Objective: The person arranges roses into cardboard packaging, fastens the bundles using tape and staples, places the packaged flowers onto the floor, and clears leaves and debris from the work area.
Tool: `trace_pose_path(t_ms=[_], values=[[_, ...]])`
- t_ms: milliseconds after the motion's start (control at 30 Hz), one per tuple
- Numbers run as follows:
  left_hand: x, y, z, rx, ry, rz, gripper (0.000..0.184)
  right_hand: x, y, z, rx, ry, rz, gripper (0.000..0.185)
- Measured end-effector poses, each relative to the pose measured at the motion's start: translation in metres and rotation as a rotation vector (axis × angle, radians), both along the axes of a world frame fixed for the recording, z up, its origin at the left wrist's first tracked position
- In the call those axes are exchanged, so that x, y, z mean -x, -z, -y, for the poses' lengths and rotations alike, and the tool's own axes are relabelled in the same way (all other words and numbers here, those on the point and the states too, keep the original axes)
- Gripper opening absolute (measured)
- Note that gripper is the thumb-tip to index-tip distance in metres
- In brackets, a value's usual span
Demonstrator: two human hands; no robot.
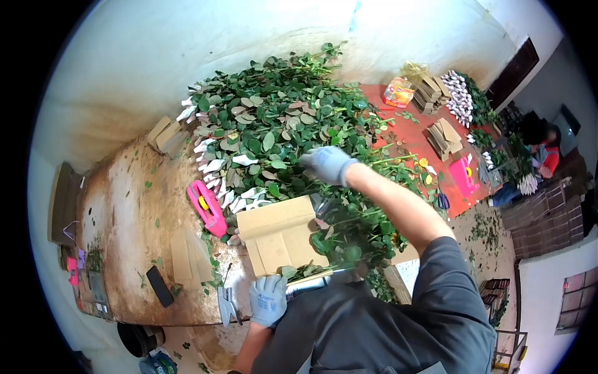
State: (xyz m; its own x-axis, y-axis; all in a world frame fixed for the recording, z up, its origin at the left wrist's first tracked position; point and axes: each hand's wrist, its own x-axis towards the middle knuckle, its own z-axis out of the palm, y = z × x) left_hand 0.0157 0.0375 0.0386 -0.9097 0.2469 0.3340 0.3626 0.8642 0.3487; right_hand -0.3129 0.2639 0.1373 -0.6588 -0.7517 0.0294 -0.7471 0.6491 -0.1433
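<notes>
My left hand [268,302], in a grey glove, is at the lower edge of a folded cardboard sheet [280,227]; its fingers are bent over that edge. Beside those fingers lies a short leafy stem [305,270] on the cardboard. My right hand [329,166], also gloved, reaches over a big heap of leafy rose stems [274,118]. Its fingers stretch toward the leaves and I see nothing held in them. White-covered flower heads [215,166] stick out on the heap's left side. A pink tape dispenser [206,208] lies left of the cardboard.
On the worn table [124,230] are a black phone [160,287], a grey stapler-like tool [228,305] and cardboard pieces [190,257]. A red table surface [411,146] holds cardboard stacks [444,138], a second pink dispenser [463,176] and scissors [443,200]. Another person [548,156] is at far right.
</notes>
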Motion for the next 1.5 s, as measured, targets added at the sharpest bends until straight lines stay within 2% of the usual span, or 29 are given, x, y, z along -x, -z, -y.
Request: trace_pose_path(t_ms=[100, 200, 233, 400, 467, 533, 600, 667, 767, 867, 933, 1000, 1033, 1067, 1133, 1167, 1333, 1400, 1500], values=[[0.000, 0.003, 0.002, 0.024, 0.025, 0.006, 0.018, 0.015, 0.057, 0.035, 0.132, 0.033, 0.083, 0.021], [-0.001, 0.010, 0.004, 0.047, 0.029, -0.001, 0.023, 0.012, 0.099, 0.050, -0.202, 0.047, 0.013, 0.019], [-0.001, 0.007, 0.003, 0.061, 0.018, -0.004, 0.025, 0.010, 0.110, 0.049, -0.204, 0.060, 0.030, 0.019], [0.000, 0.004, 0.002, 0.046, 0.018, 0.021, 0.022, 0.007, 0.091, 0.040, -0.242, 0.060, 0.060, 0.020], [-0.002, 0.004, 0.004, 0.054, 0.010, 0.023, 0.021, 0.014, 0.063, 0.032, -0.246, 0.026, -0.124, 0.020], [-0.001, 0.002, 0.003, 0.031, 0.035, -0.010, 0.021, 0.027, 0.031, 0.015, -0.070, 0.040, -0.338, 0.023], [0.000, 0.004, 0.004, 0.036, 0.030, -0.023, 0.020, 0.041, -0.009, -0.001, 0.079, 0.105, -0.372, 0.025], [0.000, 0.004, 0.002, 0.039, 0.026, -0.039, 0.018, 0.039, -0.051, -0.014, 0.336, 0.195, -0.289, 0.020], [0.000, 0.000, 0.001, 0.002, 0.026, -0.031, 0.015, 0.059, -0.057, -0.034, 0.590, 0.176, -0.153, 0.025], [-0.001, 0.001, 0.002, 0.013, 0.016, -0.037, 0.014, 0.045, -0.051, -0.026, 0.489, 0.135, -0.031, 0.029], [0.000, 0.001, 0.002, 0.015, 0.033, -0.042, 0.015, 0.046, -0.057, -0.018, 0.450, 0.128, -0.056, 0.032], [0.001, -0.003, 0.002, 0.029, 0.022, -0.037, 0.015, 0.052, -0.067, -0.007, 0.881, 0.371, 0.171, 0.034], [-0.001, -0.005, 0.001, 0.049, 0.026, -0.030, 0.016, 0.056, -0.075, -0.002, 0.925, 0.369, 0.181, 0.033], [-0.002, -0.004, 0.001, 0.042, 0.009, -0.026, 0.016, 0.055, -0.080, -0.002, 0.901, 0.290, 0.150, 0.034], [-0.001, -0.002, 0.001, 0.036, 0.019, -0.030, 0.017, 0.040, -0.102, 0.002, 0.755, 0.377, 0.119, 0.032], [0.000, -0.001, 0.001, 0.024, 0.005, -0.032, 0.017, 0.048, -0.091, -0.002, 0.688, 0.260, -0.207, 0.030], [-0.003, 0.001, 0.001, 0.006, 0.001, -0.048, 0.020, 0.019, -0.097, 0.007, 0.563, 0.283, -0.314, 0.034], [-0.006, 0.001, 0.000, 0.016, 0.001, -0.031, 0.020, 0.011, -0.070, 0.014, 0.060, 0.246, -0.256, 0.040], [0.004, 0.003, 0.004, 0.021, 0.006, -0.025, 0.021, 0.000, -0.072, 0.020, 0.243, 0.210, -0.416, 0.040]])
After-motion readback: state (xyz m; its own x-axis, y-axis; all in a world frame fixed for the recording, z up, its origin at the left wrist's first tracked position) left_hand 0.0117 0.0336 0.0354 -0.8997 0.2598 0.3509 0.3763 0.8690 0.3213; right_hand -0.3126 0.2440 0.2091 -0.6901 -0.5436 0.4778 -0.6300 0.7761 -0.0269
